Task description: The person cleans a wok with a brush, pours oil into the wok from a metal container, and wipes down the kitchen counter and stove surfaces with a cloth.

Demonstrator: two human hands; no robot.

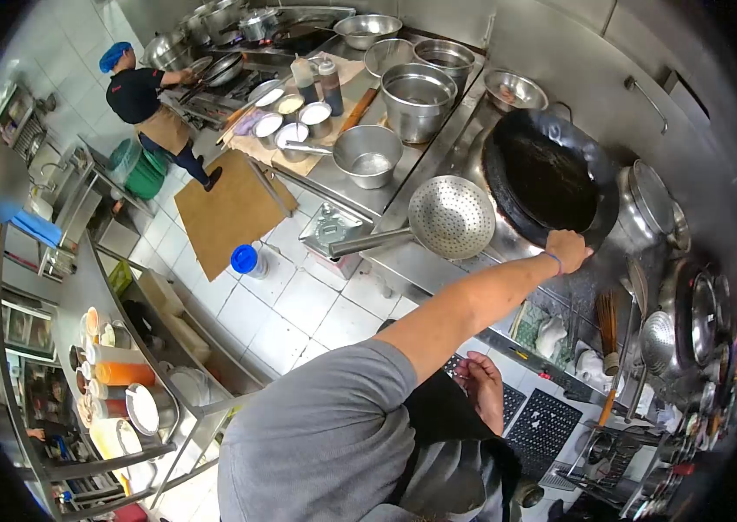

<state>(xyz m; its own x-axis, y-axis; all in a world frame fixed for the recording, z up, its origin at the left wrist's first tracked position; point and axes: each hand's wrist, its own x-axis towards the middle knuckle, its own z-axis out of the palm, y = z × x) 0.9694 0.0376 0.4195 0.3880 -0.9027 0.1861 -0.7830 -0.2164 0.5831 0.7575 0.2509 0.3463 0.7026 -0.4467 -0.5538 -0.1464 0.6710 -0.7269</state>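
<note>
My left hand is closed on the near rim of a large black wok, which sits on the stove, its inside dark and glossy. A coloured band is round the left wrist. Lower down, beside my dark apron, my right hand has its fingers curled together; whatever is in them, if anything, cannot be made out. Left of the wok lies a perforated metal ladle, its handle pointing left. Beyond it are a steel saucepan and a deep steel pot.
A co-worker stands at another stove at the back left. A shelf unit with sauce bottles is at the left. Utensils hang or stand near a steel strainer at the right. A blue-lidded tub is on the tiled floor.
</note>
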